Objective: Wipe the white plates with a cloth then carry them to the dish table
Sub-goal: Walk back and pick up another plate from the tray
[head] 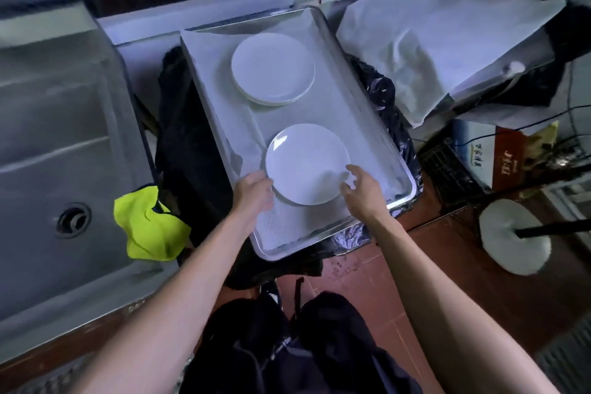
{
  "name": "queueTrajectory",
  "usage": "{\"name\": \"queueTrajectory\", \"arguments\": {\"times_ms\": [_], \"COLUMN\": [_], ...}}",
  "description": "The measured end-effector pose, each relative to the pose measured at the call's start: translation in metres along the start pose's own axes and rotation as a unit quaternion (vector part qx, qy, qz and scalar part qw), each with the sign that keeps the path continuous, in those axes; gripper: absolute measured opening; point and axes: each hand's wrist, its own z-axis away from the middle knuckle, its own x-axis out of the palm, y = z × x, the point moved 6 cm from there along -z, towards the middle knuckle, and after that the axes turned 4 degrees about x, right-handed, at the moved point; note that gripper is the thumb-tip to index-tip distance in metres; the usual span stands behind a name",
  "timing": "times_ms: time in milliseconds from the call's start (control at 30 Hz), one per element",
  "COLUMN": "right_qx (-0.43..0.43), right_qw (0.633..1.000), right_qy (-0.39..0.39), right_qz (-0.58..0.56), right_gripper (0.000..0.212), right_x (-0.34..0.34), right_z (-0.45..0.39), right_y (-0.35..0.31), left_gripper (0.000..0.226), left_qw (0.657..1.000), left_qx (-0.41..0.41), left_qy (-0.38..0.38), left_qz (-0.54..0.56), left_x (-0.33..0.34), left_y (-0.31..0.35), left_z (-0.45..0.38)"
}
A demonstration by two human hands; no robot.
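Both bare arms reach forward over the metal tray point(377, 125). The left hand point(254, 190) grips the near white plate's point(307, 163) left edge; the right hand point(361, 187) hovers at its right rim, fingers loosely spread. A plate stack point(273, 69) sits farther back on the tray.

Looks like the back dishwashing area of a restaurant kitchen tbh. Big steel sink point(64, 144) with a drain on the left, a metal tray point(367, 125) lined with white paper holding stacked white plates point(273, 69), red tile floor point(367, 275), black bin bags point(188, 137) and cardboard boxes point(508, 157).
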Motion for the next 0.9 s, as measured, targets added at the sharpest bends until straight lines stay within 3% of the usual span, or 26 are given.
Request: {"name": "queueTrajectory", "arguments": {"times_ms": [300, 400, 900], "right_qx": [0.022, 0.015, -0.014], "right_qw": [1.0, 1.0, 0.999], "right_qy": [0.015, 0.009, -0.024], "right_qz": [-0.005, 0.002, -0.037], "right_gripper": [0.048, 0.041, 0.046], "right_x": [-0.001, 0.003, -0.008], "right_z": [-0.047, -0.059, -0.086], "right_y": [-0.008, -0.01, -0.015], "left_gripper": [0.016, 0.018, 0.024], "left_qw": [0.995, 0.995, 0.989], "left_qx": [0.038, 0.025, 0.028], "left_qy": [0.02, 0.037, 0.116], "left_qz": [-0.093, -0.092, -0.086], "left_x": [0.014, 0.014, 0.024], "left_y": [0.004, 0.003, 0.004], "left_z": [-0.025, -0.033, -0.022]}}
